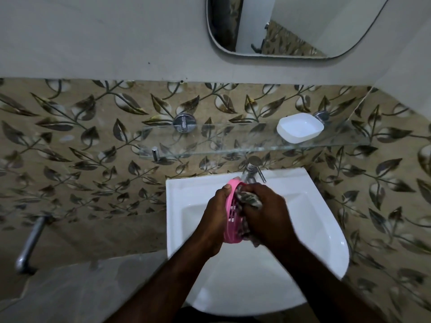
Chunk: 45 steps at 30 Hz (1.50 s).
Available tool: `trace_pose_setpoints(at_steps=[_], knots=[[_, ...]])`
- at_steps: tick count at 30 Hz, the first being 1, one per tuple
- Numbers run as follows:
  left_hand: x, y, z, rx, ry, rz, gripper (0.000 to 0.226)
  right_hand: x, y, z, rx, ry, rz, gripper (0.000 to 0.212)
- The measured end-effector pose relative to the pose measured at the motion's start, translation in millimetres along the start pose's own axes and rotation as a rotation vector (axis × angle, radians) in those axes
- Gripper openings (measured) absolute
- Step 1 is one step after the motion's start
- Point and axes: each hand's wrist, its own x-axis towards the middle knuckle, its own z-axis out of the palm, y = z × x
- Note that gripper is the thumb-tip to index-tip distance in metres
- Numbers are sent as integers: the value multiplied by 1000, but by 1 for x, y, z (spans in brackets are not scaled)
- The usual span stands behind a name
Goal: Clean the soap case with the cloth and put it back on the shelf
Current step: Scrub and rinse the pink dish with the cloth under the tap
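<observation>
In the head view, both hands meet over the white sink (177, 206), just in front of the tap (253, 170). The left hand (215, 217) curls its fingers and thumb round the pink soap case (229, 214), a slotted piece held on edge with its open side facing the right hand. The right hand (264, 214) is closed round a bunched, patterned cloth (248, 199) and presses it into the hollow of the case, so cloth and case touch between the two palms. Beyond the hands and above the tap runs the glass shelf (210, 142), and on it, up and to the right of the right hand, sits a white tray (299, 128), apparently the other half of the soap case, though that is a guess. By this showing the task is in its wiping stage: the case is off the shelf and under the cloth, but how clean it is cannot be told, since the hands hide most of it. What is left is to finish the wiping and set the pink piece back on the shelf.
</observation>
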Motion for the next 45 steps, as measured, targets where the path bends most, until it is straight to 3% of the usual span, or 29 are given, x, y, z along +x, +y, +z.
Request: trace_pose_setpoints(at_steps=[2,5,7,9,11,14,16,19,22,23,25,28,30,32,35,37,39,41,43,45], knots=[[2,3,-3,-31,25,-9,45,-15,1,9,-81,-107,-98,6],[6,5,-13,-32,55,10,48,-25,2,10,11,-343,-25,7],[7,3,-14,-41,59,-13,53,-18,6,6,30,-302,-37,15],[7,0,-11,-46,51,-15,51,-6,3,3,78,-128,5,14],[7,-2,-8,-60,20,-19,50,2,-1,4,-101,18,-29,13],[6,-2,-8,-139,27,-48,48,-9,-1,14,-381,-40,-124,17],[8,-3,-12,-176,76,-46,47,-21,-6,16,-279,-156,-34,3],[7,1,-13,-211,122,-36,62,-20,-12,5,-69,-307,99,11],[9,9,-8,-265,63,-5,63,-5,-25,-7,117,-247,95,16],[10,11,-6,-273,32,29,57,2,-25,-8,91,-151,58,20],[9,13,1,-274,-28,66,51,12,-24,-12,-181,-11,-46,29],[9,8,4,-335,-26,59,52,1,-27,-10,-582,-68,-134,32],[9,5,1,-374,-1,34,58,-18,-28,-4,-669,-160,-145,35],[6,2,0,-367,21,11,61,-29,-27,-8,-545,-244,-103,28],[6,-2,-2,-334,26,-16,67,-14,-25,-24,-165,-357,49,4],[7,0,-1,-334,-6,-4,61,-3,-27,-34,7,-286,122,12],[8,2,4,-328,-57,27,55,4,-26,-34,-141,-123,67,26],[9,3,8,-339,-106,37,55,0,-29,-27,-362,-86,-49,35],[9,7,3,-360,-92,24,52,-14,-25,-15,-358,-182,-161,39],[11,7,-6,-322,-48,2,60,-26,-17,-10,-267,-294,-172,28]])
